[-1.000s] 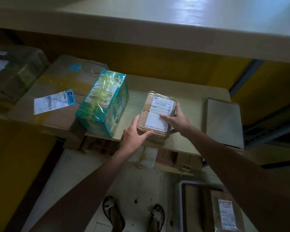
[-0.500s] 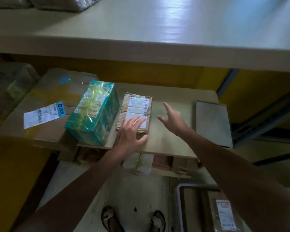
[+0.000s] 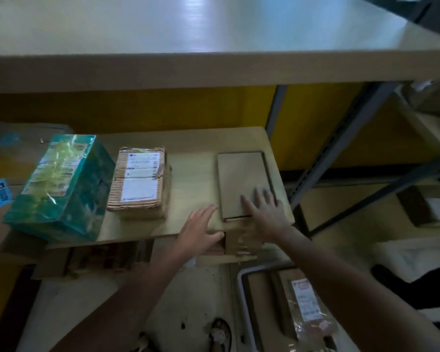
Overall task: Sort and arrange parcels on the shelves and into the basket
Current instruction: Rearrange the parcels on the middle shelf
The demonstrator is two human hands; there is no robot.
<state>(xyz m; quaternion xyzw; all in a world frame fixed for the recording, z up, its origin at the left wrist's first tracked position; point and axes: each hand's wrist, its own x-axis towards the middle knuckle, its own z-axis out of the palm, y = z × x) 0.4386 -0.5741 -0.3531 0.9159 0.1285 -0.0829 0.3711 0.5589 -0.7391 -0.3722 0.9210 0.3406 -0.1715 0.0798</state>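
Observation:
A small corrugated cardboard parcel (image 3: 140, 181) with a white label lies on the middle shelf (image 3: 193, 174), right beside a teal plastic-wrapped box (image 3: 61, 184). A flat grey-brown parcel (image 3: 241, 179) lies at the shelf's right end. My right hand (image 3: 262, 214) rests with spread fingers on that flat parcel's near edge. My left hand (image 3: 201, 229) lies open at the shelf's front edge, just left of the flat parcel, holding nothing. A white basket (image 3: 241, 290) at the lower right holds a wrapped parcel (image 3: 308, 308) with a label.
A broad upper shelf (image 3: 214, 41) overhangs the middle one. A large cardboard box (image 3: 0, 158) with a label sits at the far left. More boxes (image 3: 104, 255) sit on the level below. A grey metal shelf frame (image 3: 346, 141) stands to the right.
Both hands have let go of the small corrugated parcel, which now sits beside the teal box. They moved right: the right hand now touches the flat parcel, the left is beside it.

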